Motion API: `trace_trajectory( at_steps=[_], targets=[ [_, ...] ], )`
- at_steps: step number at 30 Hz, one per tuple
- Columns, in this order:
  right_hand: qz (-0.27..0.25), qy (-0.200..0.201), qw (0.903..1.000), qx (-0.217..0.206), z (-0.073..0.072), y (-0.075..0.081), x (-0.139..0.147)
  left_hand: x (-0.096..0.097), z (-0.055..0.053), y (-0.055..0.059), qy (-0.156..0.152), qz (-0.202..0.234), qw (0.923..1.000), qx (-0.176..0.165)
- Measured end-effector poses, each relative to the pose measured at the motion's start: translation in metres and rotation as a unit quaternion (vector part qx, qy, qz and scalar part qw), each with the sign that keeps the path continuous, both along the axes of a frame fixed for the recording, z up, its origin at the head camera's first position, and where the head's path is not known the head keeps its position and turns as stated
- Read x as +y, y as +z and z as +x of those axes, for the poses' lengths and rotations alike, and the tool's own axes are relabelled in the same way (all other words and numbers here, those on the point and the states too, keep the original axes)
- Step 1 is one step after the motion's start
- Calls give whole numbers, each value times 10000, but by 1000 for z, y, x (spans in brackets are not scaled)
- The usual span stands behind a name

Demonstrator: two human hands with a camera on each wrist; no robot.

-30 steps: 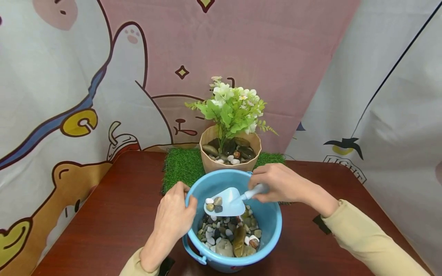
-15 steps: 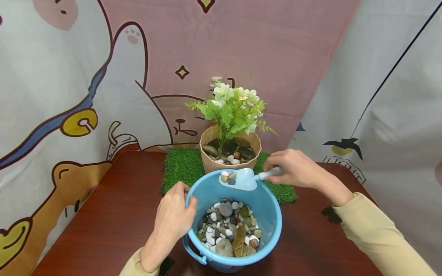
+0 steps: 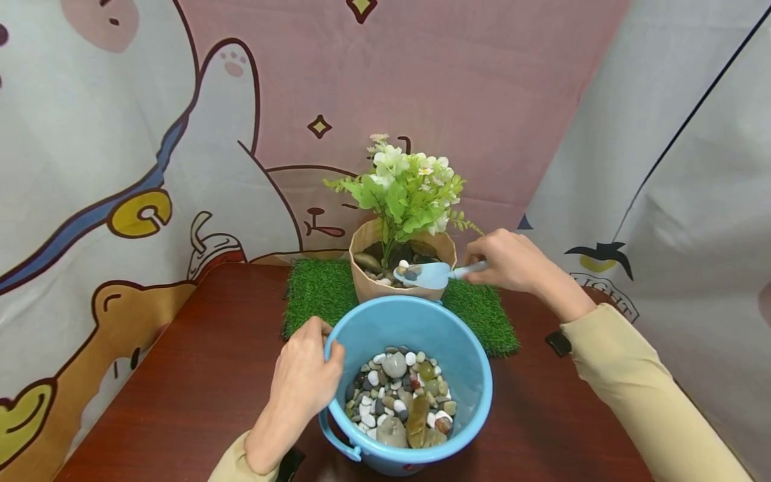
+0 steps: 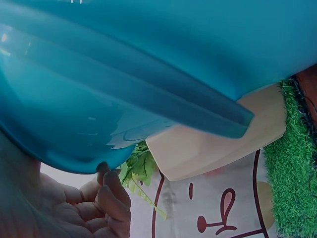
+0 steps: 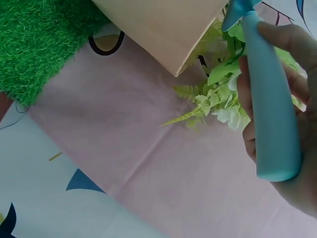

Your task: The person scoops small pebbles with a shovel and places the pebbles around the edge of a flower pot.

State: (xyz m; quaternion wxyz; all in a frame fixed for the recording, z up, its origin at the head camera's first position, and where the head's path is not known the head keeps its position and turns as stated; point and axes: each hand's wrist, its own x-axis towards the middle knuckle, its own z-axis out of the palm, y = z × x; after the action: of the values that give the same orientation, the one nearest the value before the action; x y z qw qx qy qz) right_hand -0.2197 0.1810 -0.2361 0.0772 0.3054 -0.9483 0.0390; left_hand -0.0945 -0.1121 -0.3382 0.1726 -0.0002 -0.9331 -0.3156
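Note:
My right hand (image 3: 506,260) grips the handle of a light-blue toy shovel (image 3: 432,275); in the right wrist view the fingers wrap round the thick shovel handle (image 5: 272,104). Several pebbles (image 3: 411,271) lie on the blade, which overlaps the front rim of a beige faceted flowerpot (image 3: 373,289). White flowers with green leaves (image 3: 394,194) stand in the pot among stones. With its thumb and fingers my left hand (image 3: 306,371) holds the left rim of a blue bucket (image 3: 476,402). Loose stones (image 3: 397,402) cover the bucket's bottom. In the left wrist view, curled fingers (image 4: 111,191) meet the bucket's rim.
A green artificial grass mat (image 3: 319,294) lies under the pot, behind the bucket. The bucket's handle (image 3: 337,438) hangs at its left front. All of it stands on a dark red-brown table (image 3: 199,375), with a printed cartoon cloth (image 3: 482,100) hung behind.
My right hand has moved the shovel with its pebbles up out of the bucket and away from me, to the pot's front rim. The left hand and the bucket stay put.

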Motion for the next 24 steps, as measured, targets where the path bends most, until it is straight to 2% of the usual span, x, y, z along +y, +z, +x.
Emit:
trace_trajectory(
  at_steps=[14,24],
  targets=[
    [713,-328,9961,412,-32,-2,-32,0,0,0,17,-19,10000,30],
    [1499,-665,9831,818,-43,-7,-58,1,0,1,40,-2,9999,-102]
  ],
)
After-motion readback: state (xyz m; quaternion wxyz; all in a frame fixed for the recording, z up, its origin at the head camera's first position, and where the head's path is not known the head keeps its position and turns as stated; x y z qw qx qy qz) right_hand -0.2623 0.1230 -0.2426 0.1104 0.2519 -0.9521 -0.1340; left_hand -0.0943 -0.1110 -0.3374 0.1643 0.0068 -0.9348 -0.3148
